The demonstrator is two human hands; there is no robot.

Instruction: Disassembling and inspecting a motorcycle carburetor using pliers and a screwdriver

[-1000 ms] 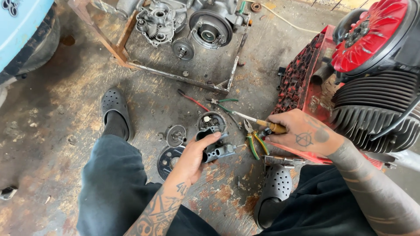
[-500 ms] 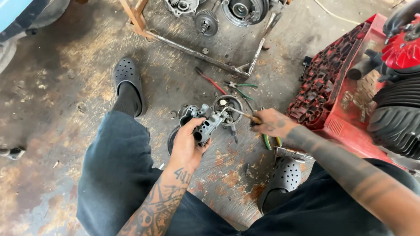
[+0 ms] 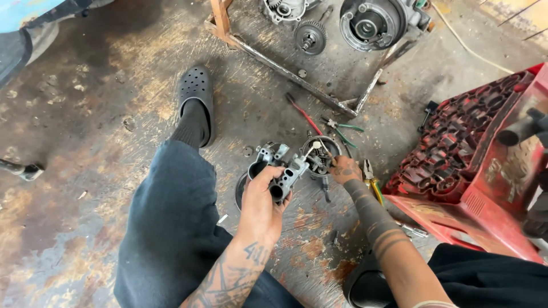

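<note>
My left hand [image 3: 264, 197] grips a grey metal carburetor body [image 3: 286, 172] and holds it up over the stained concrete floor. My right hand [image 3: 345, 169] reaches in from the right and touches a small part at the carburetor's top end, beside a round metal bowl [image 3: 319, 149]. What the right fingers pinch is too small to tell. A round dark disc [image 3: 242, 191] lies on the floor under the left hand.
A red-handled tool [image 3: 303, 114] and green-handled pliers [image 3: 344, 132] lie on the floor beyond the hands, yellow-handled pliers [image 3: 373, 181] to the right. A red plastic crate [image 3: 468, 165] stands at right. Engine parts [image 3: 368, 23] rest in a rusty frame [image 3: 285, 67] at top.
The view has shifted down and left. My left hand has raised the carburetor body slightly, and my right hand has stayed at its top end.
</note>
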